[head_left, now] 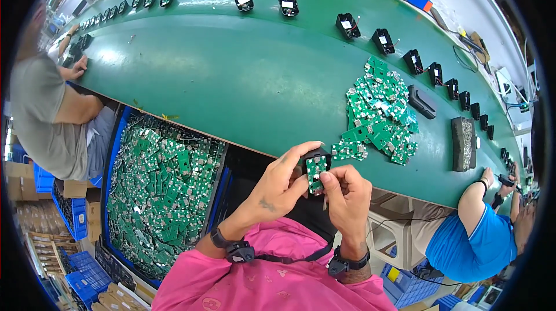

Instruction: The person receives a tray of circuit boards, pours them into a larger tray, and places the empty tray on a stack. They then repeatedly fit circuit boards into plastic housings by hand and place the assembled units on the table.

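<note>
In front of my chest, my left hand (pixel 273 190) is closed around a small black plastic housing (pixel 318 153), its fingers along the far and left sides. A green circuit board (pixel 315 172) with metal parts sits at the housing's open face; how deep it is seated cannot be told. My right hand (pixel 348 195) grips the board's near right edge, thumb on top and fingers curled beneath. Just beyond my hands lies a loose pile of green circuit boards (pixel 379 117) on the green table (pixel 231 79).
Black housings (pixel 348 26) stand spaced along the table's far side. A black cover-like piece (pixel 422 102) and a dark foam block (pixel 463 144) lie right of the pile. A blue-rimmed bin (pixel 114 154) full of boards stands at left. Co-workers sit on both sides.
</note>
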### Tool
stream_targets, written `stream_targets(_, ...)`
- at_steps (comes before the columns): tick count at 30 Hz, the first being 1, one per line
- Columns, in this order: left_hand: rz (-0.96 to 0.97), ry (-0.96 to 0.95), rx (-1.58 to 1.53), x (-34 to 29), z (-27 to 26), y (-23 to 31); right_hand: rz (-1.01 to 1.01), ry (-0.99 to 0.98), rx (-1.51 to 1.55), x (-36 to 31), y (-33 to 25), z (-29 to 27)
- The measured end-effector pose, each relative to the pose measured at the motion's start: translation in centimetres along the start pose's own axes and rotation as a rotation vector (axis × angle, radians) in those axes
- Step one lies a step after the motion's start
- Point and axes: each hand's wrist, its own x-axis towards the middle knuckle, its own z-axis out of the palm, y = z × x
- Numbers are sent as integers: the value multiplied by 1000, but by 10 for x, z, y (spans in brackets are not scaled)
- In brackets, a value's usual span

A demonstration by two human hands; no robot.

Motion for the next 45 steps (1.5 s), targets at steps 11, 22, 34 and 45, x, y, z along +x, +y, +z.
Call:
stream_targets(11, -31, 142, 51, 2, 4, 0, -25, 133, -121, 2, 3, 11)
stream_targets(22, -114, 32, -151, 7, -3, -2, -110, -66, -170, 11, 5, -6)
stream_targets(34, -31, 137, 115, 13, 4, -4, -48, -42, -125, 16, -5, 16)
stream_targets(45, 52, 244, 193, 22, -25, 30, -262, 26, -197, 55, -30, 47)
